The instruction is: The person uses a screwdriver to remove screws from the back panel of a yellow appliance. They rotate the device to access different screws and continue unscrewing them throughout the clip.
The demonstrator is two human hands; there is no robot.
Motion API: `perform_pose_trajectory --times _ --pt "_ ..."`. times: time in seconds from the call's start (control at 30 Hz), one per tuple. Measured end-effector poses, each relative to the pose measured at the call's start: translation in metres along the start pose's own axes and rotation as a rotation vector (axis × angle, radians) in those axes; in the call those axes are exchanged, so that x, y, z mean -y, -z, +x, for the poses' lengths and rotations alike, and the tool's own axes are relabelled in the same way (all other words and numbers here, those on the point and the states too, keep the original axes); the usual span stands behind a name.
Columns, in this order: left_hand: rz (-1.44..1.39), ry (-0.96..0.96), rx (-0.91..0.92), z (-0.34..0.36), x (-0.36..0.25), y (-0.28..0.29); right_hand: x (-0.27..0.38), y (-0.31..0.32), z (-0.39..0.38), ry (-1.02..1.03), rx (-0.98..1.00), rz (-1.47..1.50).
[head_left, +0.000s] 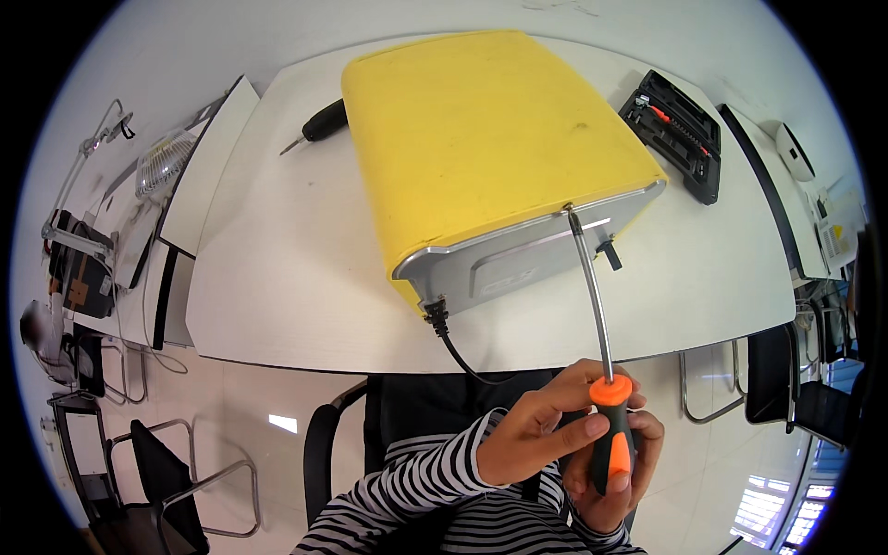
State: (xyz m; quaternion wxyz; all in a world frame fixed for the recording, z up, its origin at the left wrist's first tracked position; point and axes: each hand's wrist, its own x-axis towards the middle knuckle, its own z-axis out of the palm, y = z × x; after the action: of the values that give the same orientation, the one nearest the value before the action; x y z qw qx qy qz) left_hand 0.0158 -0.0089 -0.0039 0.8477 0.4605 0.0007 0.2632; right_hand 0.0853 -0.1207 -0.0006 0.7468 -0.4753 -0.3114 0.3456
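Note:
Both my hands are closed around the black and orange handle of a long screwdriver (593,294). Near the collar of the handle, my left hand (546,421) grips with thumb and fingers. My right hand (638,453) wraps the lower end of the handle. The shaft points up and away, and its tip meets the upper edge of the grey end panel (518,259) on a yellow boxy appliance (490,129). A black power cord (447,338) plugs into the panel's lower left. A small dark lever or knob (609,254) sticks out at the panel's right.
The appliance stands on a white table (277,268). Left of it lies a black-handled tool (324,123) with a thin tip. An open black tool case (673,134) sits to the right. Chairs (162,476) stand on the floor at both sides. A small fan (166,165) is at far left.

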Motion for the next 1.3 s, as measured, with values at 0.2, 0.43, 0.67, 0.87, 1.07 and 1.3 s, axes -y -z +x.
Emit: perform_pose_trajectory --times 0.2,0.43,0.67,0.87,1.07,1.3 --pt "0.209 0.053 -0.116 0.0 -0.01 0.0 -0.006 0.007 -0.003 0.401 -0.012 -0.728" --pt "0.207 0.012 -0.161 0.003 -0.011 -0.001 0.001 0.013 -0.004 0.626 0.004 -1.048" --pt "-0.01 0.072 -0.175 0.002 -0.009 -0.004 0.0 0.015 0.004 0.649 0.013 -1.012" --pt "-0.205 0.146 -0.104 0.006 -0.007 -0.009 0.001 0.008 -0.001 0.146 -0.043 -0.177" --pt "-0.272 0.116 -0.045 0.007 -0.002 -0.008 0.003 0.006 -0.002 0.158 -0.082 -0.29" --pt "0.076 0.05 -0.107 0.004 -0.006 -0.001 -0.007 0.013 -0.005 0.388 -0.088 -0.735"
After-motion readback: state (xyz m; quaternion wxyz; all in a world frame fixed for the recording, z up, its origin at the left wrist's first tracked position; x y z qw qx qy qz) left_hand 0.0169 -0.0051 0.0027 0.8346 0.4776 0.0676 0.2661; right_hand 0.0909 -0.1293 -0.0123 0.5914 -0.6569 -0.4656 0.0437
